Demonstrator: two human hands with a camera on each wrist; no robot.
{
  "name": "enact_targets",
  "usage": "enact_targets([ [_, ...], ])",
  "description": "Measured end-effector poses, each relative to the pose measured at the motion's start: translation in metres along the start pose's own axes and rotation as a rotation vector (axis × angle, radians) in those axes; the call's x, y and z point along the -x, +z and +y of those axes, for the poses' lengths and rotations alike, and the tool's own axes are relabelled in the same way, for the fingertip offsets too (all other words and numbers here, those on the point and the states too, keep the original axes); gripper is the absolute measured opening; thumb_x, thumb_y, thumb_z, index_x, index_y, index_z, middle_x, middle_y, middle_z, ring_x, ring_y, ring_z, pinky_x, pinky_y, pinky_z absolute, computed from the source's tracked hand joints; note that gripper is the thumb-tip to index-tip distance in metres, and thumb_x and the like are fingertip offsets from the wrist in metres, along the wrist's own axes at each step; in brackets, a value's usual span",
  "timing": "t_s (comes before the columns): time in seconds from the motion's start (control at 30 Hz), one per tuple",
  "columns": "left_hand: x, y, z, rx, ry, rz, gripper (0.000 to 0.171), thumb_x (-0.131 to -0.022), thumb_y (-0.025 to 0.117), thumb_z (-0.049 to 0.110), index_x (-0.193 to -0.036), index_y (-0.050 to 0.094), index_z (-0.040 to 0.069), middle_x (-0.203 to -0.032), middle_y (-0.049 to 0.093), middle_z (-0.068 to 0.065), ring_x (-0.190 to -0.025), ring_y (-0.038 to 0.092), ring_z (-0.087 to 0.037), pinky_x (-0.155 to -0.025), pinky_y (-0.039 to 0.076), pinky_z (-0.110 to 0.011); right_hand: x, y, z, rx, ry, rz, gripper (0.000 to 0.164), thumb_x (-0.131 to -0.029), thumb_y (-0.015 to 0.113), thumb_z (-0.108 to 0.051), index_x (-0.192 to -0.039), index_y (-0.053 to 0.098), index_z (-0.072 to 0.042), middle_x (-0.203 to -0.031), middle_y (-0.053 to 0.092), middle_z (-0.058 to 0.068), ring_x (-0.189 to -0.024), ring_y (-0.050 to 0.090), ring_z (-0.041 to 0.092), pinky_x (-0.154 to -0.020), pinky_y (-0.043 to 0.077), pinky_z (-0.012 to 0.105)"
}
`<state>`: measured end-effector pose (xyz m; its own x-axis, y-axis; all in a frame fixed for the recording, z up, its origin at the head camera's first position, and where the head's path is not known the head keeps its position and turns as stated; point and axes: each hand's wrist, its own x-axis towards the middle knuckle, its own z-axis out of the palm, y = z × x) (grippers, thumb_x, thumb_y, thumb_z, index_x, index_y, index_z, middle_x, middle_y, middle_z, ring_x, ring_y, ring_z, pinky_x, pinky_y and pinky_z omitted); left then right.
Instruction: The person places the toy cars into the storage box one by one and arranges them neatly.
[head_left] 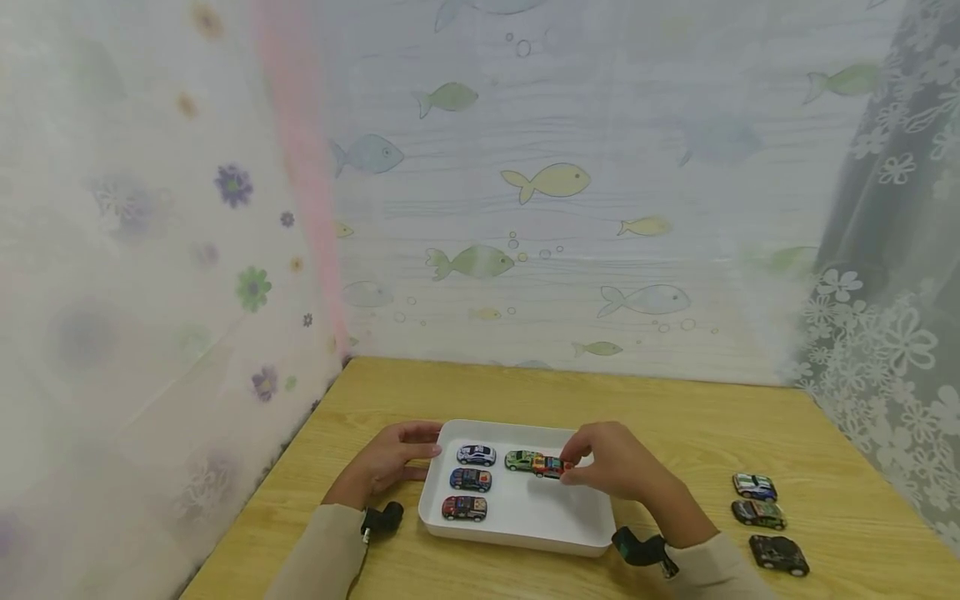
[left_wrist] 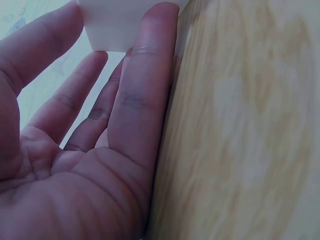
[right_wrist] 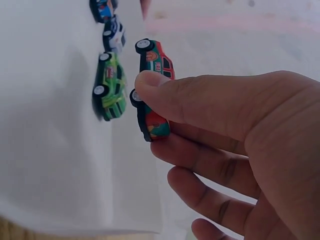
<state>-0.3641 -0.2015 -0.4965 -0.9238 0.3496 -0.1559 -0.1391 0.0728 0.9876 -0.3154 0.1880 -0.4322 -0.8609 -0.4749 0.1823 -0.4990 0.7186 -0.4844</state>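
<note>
My right hand (head_left: 618, 462) pinches a red and green toy car (right_wrist: 156, 120) between thumb and fingers, above the white tray (head_left: 536, 517). Just left of it in the head view, a light green toy car (head_left: 517, 460) stands in the tray; the right wrist view shows the two cars apart. Along the tray's left side are a white toy car (head_left: 476, 455), a blue one (head_left: 471, 480) and a red and black one (head_left: 464, 508). Fairly straight fingers of my left hand (head_left: 390, 458) touch the tray's left wall, with the hand's edge low by the tabletop.
On the wooden table (head_left: 660, 400), right of the tray, stand a white and blue toy car (head_left: 754, 486), a dark multicoloured one (head_left: 757, 514) and a black one (head_left: 778, 555). Sheets printed with fish (head_left: 558, 179) and flowers (head_left: 253, 288) hang behind the table and at its sides.
</note>
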Motion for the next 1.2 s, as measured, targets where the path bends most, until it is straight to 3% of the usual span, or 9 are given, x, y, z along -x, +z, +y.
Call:
enact_targets([
  [0.6,0.004,0.001,0.003,-0.015,-0.003,-0.006,0.057,-0.095,0.077,0.019,-0.146,0.056,0.006,-0.143,0.06,-0.018,-0.118,0.068,-0.029,-0.092,0.062,-0.046,-0.002,0.013,-0.016,0.006,0.02,-0.059,0.015,-0.078,0.092,-0.023,-0.088,0.08,-0.021,-0.084,0.073,-0.013,-0.084,0.066,0.015,-0.071,0.054,0.031],
  [0.87,0.003,0.0,0.002,-0.008,-0.004,-0.005,0.055,-0.096,0.076,0.018,-0.146,0.057,0.006,-0.143,0.06,-0.018,-0.118,0.068,-0.029,-0.092,0.062,-0.046,-0.004,0.028,-0.035,-0.018,0.069,-0.012,0.017,-0.074,0.094,-0.016,-0.084,0.08,-0.017,-0.08,0.072,-0.009,-0.074,0.06,0.007,-0.063,0.05,0.027],
  [1.2,0.001,-0.001,0.0,-0.009,0.001,-0.015,0.053,-0.097,0.075,0.016,-0.146,0.057,0.006,-0.142,0.061,-0.017,-0.117,0.068,-0.028,-0.092,0.062,-0.045,-0.007,0.044,-0.039,-0.057,0.096,0.03,0.014,-0.077,0.091,-0.01,-0.086,0.08,-0.011,-0.08,0.071,-0.005,-0.073,0.059,0.007,-0.06,0.049,0.023],
])
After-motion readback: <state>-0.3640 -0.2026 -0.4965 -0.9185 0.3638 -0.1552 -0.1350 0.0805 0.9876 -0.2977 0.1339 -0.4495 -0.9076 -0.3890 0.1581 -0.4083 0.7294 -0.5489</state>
